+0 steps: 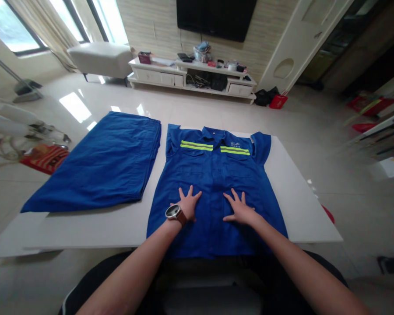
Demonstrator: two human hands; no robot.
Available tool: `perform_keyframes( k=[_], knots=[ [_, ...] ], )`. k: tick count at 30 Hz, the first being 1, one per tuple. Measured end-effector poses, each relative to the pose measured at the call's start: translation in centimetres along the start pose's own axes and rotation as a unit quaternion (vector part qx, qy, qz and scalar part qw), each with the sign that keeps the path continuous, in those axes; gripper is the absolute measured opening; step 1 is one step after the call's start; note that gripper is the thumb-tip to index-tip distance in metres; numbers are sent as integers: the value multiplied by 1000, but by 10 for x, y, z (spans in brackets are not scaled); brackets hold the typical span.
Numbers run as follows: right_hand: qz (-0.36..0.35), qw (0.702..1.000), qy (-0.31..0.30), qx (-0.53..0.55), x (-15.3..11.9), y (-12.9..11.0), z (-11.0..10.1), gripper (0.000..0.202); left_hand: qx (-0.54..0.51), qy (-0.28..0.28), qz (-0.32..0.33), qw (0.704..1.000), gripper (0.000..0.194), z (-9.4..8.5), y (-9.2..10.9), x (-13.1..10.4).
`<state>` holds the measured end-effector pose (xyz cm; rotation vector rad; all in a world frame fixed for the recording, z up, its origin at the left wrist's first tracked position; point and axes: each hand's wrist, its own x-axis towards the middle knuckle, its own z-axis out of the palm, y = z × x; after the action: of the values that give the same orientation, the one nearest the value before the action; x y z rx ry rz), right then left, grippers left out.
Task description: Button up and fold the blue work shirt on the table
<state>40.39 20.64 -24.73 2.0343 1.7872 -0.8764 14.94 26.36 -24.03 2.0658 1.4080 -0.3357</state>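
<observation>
A blue work shirt with yellow-green reflective stripes lies face up on the white table, collar away from me, hem hanging over the near edge. My left hand, a watch on its wrist, rests flat on the shirt's lower front with fingers spread. My right hand lies flat beside it on the shirt's right half, fingers apart as well. Neither hand grips the cloth. Folded blue trousers lie on the left part of the table.
Beyond the table is a glossy tiled floor, a white TV cabinet with clutter and a dark screen above it. A white ottoman stands at back left. Red items lie on the floor at left and right.
</observation>
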Motion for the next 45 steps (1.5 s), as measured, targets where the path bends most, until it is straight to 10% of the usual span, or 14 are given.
perform_keyframes(
  k=[9,16,21,33,45],
  knots=[
    [-37,983,178,0,43,3,-41,74,0,189,-11,982,75,-22,-6,39],
    [-264,951,154,-37,13,-22,-23,67,39,121,-51,991,62,-17,22,31],
    [-280,943,155,-94,0,-29,-15,74,73,106,-13,992,66,-16,33,26],
    [-286,949,104,82,1,-17,-45,18,70,20,122,990,92,-8,30,17],
    [-235,929,202,202,17,-20,-58,14,84,48,231,968,19,-7,32,7]
  ],
)
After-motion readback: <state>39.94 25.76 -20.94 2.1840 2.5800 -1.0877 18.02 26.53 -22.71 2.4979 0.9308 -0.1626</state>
